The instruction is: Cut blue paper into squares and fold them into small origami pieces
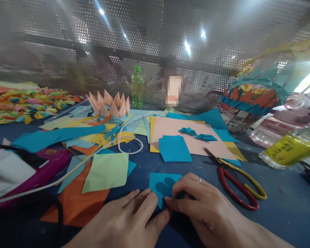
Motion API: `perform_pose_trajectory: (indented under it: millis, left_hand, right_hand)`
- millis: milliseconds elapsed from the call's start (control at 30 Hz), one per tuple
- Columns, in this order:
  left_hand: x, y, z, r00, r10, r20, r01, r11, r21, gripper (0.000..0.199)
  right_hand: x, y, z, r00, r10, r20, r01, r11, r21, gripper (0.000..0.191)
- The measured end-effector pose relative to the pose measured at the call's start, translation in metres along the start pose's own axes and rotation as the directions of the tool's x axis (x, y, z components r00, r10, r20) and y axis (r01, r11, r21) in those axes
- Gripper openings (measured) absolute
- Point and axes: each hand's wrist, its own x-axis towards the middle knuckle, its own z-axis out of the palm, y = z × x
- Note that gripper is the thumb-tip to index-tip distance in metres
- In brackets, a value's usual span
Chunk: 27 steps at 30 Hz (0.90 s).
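Observation:
A small blue paper square (161, 184) lies on the dark blue table, its near corner between my hands. My left hand (130, 217) rests at its lower left, fingers curled with the thumb at the paper's near edge. From the right, my right hand (200, 198), with a ring on one finger, pinches the paper's near right side. Beyond it sits a stack of blue squares (174, 148), partly on a pink sheet (155, 129). Two folded blue pieces (206, 137) lie on that sheet. Red-and-yellow-handled scissors (239, 182) lie to the right, blades slightly apart.
Green (108, 172) and orange (85, 199) paper lie left, crossed by a white cable (74, 168). A pink paper crown (110, 106), a green bottle (137, 88) and a basket (245, 110) stand behind. Clear bottles (291, 148) are at right, a purple object (43, 175) at left.

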Motion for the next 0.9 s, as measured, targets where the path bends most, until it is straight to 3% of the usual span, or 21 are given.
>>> perform_pose_trajectory:
  millis: [133, 200, 400, 600, 767, 900]
  left_hand:
    - [-0.001, 0.0, 0.013, 0.98, -0.024, -0.197, 0.025, 1.0, 0.003, 0.046]
    - [-0.002, 0.001, 0.02, 0.973, -0.023, -0.228, 0.026, 1.0, 0.014, 0.046]
    - [-0.003, 0.0, 0.016, 0.977, -0.028, -0.21, 0.024, 0.999, -0.025, 0.042]
    - [0.002, 0.002, -0.002, 0.998, -0.047, -0.043, 0.045, 0.997, -0.056, 0.035]
    - [0.001, 0.006, 0.0, 0.991, -0.104, -0.079, 0.099, 0.993, -0.06, 0.039]
    - [0.002, 0.007, 0.001, 0.99, -0.083, -0.113, 0.079, 0.996, -0.045, 0.043]
  right_hand:
    - [-0.001, 0.001, 0.003, 1.0, -0.01, -0.002, 0.01, 0.996, -0.09, 0.034]
    - [-0.001, 0.0, 0.003, 1.0, -0.004, 0.014, 0.005, 0.99, -0.138, 0.036]
    - [0.002, 0.002, -0.001, 0.989, 0.103, 0.11, -0.076, 0.972, -0.222, 0.041]
    - [0.014, 0.01, -0.005, 0.945, 0.327, 0.014, -0.321, 0.934, -0.156, 0.027]
    - [0.019, 0.015, -0.004, 0.907, 0.42, 0.022, -0.42, 0.907, -0.023, 0.016]
    - [0.019, 0.015, -0.004, 0.898, 0.438, 0.043, -0.44, 0.898, 0.03, 0.014]
